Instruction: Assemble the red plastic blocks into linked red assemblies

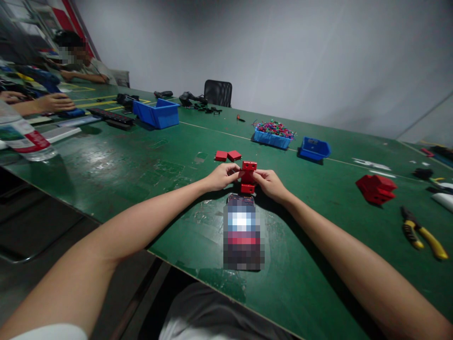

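Between my two hands stands a red block-shaped part [248, 177] with small dark holes in its upper and lower ends. My left hand [223, 176] pinches its left side between thumb and fingers. From the right, my right hand [271, 183] grips the opposite side in the same way. Just behind my left hand two flat red blocks [221, 156] lie side by side on the table. A phone [244, 236] with a lit, blurred screen lies directly in front of the held part, on my side.
On the green table [304, 245] are more red parts [377, 190], yellow-handled pliers [423, 233], a blue bin of coloured wires [272, 135], a second blue bin [314, 148] and a larger one [156, 113]. A water bottle [26, 137] and another person's hand [56, 102] are at left.
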Available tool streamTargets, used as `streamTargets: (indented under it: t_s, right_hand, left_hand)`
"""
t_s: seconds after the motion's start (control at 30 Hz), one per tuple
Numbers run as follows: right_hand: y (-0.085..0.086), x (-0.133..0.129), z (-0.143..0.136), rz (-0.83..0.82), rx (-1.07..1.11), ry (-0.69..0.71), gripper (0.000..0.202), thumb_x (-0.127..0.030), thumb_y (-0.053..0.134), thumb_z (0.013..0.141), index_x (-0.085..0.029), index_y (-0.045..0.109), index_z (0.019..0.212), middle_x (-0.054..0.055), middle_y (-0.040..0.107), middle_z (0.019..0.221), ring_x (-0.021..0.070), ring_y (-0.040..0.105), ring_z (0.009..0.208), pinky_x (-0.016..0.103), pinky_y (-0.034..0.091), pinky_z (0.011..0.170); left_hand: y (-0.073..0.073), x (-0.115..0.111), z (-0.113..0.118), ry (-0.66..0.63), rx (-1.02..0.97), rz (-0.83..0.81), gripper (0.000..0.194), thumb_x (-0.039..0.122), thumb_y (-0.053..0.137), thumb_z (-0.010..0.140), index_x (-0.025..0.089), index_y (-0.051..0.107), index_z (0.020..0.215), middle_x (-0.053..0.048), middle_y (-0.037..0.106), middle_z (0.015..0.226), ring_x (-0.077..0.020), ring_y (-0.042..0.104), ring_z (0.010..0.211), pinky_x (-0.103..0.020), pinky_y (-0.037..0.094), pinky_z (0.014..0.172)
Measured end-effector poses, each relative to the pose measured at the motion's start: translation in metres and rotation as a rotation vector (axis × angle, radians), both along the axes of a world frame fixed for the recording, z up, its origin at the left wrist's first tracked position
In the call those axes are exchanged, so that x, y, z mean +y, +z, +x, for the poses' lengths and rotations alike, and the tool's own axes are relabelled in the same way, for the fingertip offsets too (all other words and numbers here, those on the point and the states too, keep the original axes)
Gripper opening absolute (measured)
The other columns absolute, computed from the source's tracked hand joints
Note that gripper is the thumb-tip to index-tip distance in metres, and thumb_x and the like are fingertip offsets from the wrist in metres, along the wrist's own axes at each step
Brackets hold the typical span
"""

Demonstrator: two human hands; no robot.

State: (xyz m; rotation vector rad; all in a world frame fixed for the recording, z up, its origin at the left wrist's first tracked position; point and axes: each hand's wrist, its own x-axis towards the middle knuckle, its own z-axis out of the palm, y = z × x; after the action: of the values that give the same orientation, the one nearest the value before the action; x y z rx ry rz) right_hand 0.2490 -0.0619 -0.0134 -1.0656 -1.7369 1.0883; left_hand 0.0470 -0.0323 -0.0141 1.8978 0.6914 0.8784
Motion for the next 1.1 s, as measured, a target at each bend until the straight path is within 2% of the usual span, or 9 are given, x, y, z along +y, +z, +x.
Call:
streamTargets:
  t_s: [0.4,1.1]
  right_hand:
    - [0.0005,-0.0004,0.0019,-0.036,0.036,0.044,0.045,-0.053,0.061,0.081,-0.017,0.073,0.104,0.004,0.074,0.095,0.0194,0.066,0.081,0.029,0.05,0.075]
    - [0.0022,-0.0013,0.0022,-0.029,0.019,0.062,0.046,-0.055,0.06,0.081,-0.017,0.073,0.104,0.004,0.074,0.096,0.0209,0.067,0.084,0.031,0.051,0.078]
  left_hand:
    - [0.0019,-0.0006,0.0002,-0.036,-0.023,-0.035,0.035,0.043,0.06,0.083,0.01,0.06,0.095,-0.002,0.062,0.08,-0.0107,0.056,0.069,-0.024,0.043,0.067]
    - [0.0037,0.0004,-0.0009,-0.049,-0.007,-0.002,0.033,0.044,0.056,0.084,0.012,0.059,0.089,-0.001,0.059,0.076,-0.0103,0.055,0.066,-0.023,0.043,0.065]
